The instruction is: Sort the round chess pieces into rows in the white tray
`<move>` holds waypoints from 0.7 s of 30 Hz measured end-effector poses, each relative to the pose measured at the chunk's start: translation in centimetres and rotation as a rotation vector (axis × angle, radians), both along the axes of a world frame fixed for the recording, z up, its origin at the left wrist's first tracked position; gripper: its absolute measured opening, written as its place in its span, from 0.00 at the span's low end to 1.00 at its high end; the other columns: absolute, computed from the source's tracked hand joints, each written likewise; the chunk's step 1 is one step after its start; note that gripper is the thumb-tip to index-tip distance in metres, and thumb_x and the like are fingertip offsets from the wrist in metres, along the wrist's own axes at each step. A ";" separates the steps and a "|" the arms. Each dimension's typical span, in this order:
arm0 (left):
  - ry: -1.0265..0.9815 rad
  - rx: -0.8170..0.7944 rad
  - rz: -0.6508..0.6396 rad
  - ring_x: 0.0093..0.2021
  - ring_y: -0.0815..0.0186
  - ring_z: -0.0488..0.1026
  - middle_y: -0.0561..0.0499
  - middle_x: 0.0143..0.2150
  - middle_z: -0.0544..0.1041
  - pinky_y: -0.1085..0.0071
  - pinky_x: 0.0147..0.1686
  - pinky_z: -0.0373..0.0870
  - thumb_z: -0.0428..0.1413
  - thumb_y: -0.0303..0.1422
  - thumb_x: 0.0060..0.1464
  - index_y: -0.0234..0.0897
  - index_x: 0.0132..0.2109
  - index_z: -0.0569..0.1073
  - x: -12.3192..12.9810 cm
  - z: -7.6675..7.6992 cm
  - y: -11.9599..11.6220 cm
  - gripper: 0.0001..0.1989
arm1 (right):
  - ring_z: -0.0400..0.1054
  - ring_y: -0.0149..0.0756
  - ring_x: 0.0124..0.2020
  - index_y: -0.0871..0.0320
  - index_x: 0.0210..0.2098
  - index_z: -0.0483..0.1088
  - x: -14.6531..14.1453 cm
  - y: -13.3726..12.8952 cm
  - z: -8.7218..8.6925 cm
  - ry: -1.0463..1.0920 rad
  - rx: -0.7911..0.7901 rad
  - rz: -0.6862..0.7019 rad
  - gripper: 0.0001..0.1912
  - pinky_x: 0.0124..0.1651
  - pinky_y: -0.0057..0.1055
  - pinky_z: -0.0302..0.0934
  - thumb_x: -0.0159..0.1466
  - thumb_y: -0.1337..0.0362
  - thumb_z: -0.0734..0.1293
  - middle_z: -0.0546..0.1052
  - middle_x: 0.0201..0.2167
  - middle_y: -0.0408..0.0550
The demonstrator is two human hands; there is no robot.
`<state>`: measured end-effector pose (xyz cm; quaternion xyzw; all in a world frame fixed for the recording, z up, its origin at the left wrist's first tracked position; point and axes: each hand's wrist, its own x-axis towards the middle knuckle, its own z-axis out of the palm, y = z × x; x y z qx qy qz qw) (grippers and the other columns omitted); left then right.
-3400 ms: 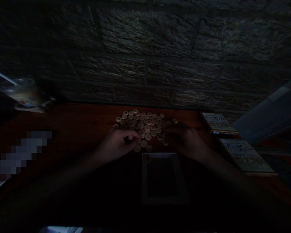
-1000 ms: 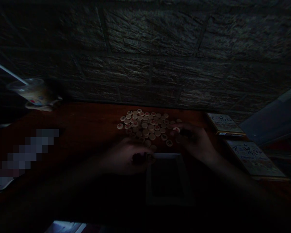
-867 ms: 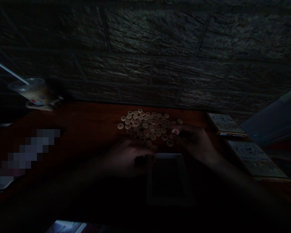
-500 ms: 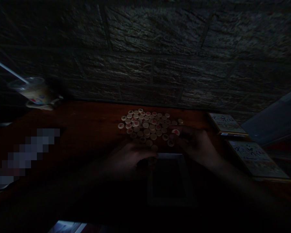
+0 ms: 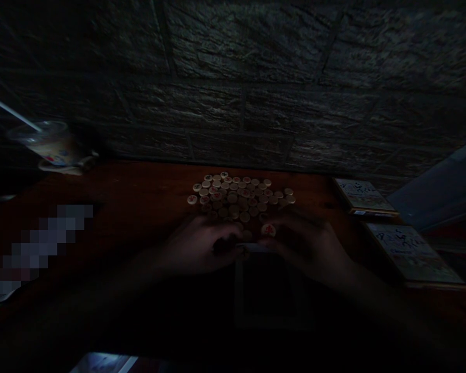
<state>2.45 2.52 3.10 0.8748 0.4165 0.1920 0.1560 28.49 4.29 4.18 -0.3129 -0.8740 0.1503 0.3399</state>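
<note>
My right hand [image 5: 314, 241] pinches a round Chinese chess piece [image 5: 268, 230] with a red character, above the far edge of an open shallow box [image 5: 256, 247]. My left hand [image 5: 202, 242] is closed at the box's far left corner, its thumb and fingers curled together. Something small and pale shows faintly at those fingertips, too dark to name. Beyond both hands, many loose Chinese chess pieces [image 5: 232, 199] lie in a spread heap, some with red or dark characters, others blank side up. The box's inside is too dark to make out.
Two flat boxes [image 5: 365, 197] with printed lids lie at the right of the wooden table [image 5: 147, 181]. At the far left stands a plastic cup [image 5: 56, 145] with a straw. A stone-block wall [image 5: 233, 103] rises behind the table.
My right hand has brought the red-marked piece left and nearer to me, from the heap's right edge to the box's far edge. My left hand has shifted slightly left.
</note>
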 end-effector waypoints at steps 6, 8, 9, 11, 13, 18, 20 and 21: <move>0.011 0.041 -0.020 0.30 0.67 0.78 0.54 0.32 0.82 0.72 0.30 0.69 0.59 0.35 0.60 0.42 0.48 0.80 -0.1 -0.2 0.4 0.10 | 0.77 0.34 0.45 0.52 0.47 0.73 -0.5 -0.8 -0.5 -0.017 -0.011 0.095 0.14 0.47 0.27 0.68 0.63 0.67 0.74 0.81 0.45 0.43; 0.013 0.029 -0.025 0.30 0.67 0.78 0.54 0.33 0.82 0.73 0.30 0.69 0.58 0.34 0.60 0.42 0.48 0.80 0.0 -0.2 0.4 0.10 | 0.76 0.34 0.47 0.51 0.48 0.73 -0.6 -1.0 -0.7 -0.044 -0.022 0.118 0.14 0.50 0.28 0.68 0.63 0.68 0.73 0.81 0.47 0.43; 0.010 0.028 -0.028 0.30 0.67 0.79 0.54 0.33 0.83 0.73 0.30 0.70 0.58 0.33 0.60 0.42 0.48 0.80 0.0 -0.2 0.4 0.10 | 0.77 0.34 0.47 0.51 0.48 0.73 -0.6 -1.1 -0.7 -0.054 -0.027 0.122 0.14 0.51 0.28 0.68 0.64 0.68 0.73 0.82 0.46 0.43; 0.002 0.037 -0.038 0.31 0.67 0.79 0.53 0.35 0.83 0.73 0.30 0.70 0.58 0.32 0.60 0.42 0.48 0.81 0.0 -0.1 0.4 0.11 | 0.77 0.34 0.45 0.52 0.48 0.73 -0.6 -1.3 -0.8 -0.067 -0.031 0.131 0.12 0.51 0.29 0.69 0.65 0.67 0.72 0.82 0.44 0.43; -0.006 0.045 -0.053 0.31 0.68 0.79 0.53 0.35 0.84 0.73 0.30 0.70 0.58 0.31 0.60 0.42 0.48 0.81 0.1 -0.1 0.4 0.11 | 0.78 0.34 0.44 0.53 0.49 0.72 -0.7 -1.4 -0.8 -0.080 -0.033 0.142 0.12 0.51 0.29 0.69 0.66 0.67 0.71 0.82 0.44 0.44; 0.003 0.024 -0.077 0.32 0.68 0.79 0.53 0.35 0.84 0.73 0.31 0.69 0.57 0.31 0.61 0.40 0.45 0.81 0.0 -0.2 0.5 0.09 | 0.78 0.37 0.46 0.56 0.52 0.71 -0.9 -1.7 -1.1 -0.134 -0.082 0.156 0.16 0.49 0.31 0.70 0.65 0.70 0.70 0.81 0.48 0.48; 0.020 0.005 -0.082 0.32 0.68 0.79 0.53 0.34 0.83 0.73 0.31 0.68 0.57 0.32 0.61 0.40 0.42 0.81 0.0 -0.3 0.5 0.08 | 0.78 0.39 0.45 0.57 0.50 0.72 -1.0 -1.7 -1.1 -0.159 -0.108 0.151 0.14 0.47 0.32 0.71 0.65 0.70 0.69 0.82 0.46 0.48; 0.027 -0.004 -0.082 0.31 0.68 0.79 0.53 0.33 0.83 0.73 0.31 0.68 0.57 0.32 0.61 0.39 0.41 0.81 0.0 -0.3 0.5 0.08 | 0.78 0.39 0.44 0.57 0.49 0.73 -1.1 -1.7 -1.2 -0.170 -0.115 0.146 0.12 0.46 0.33 0.71 0.65 0.70 0.69 0.82 0.45 0.48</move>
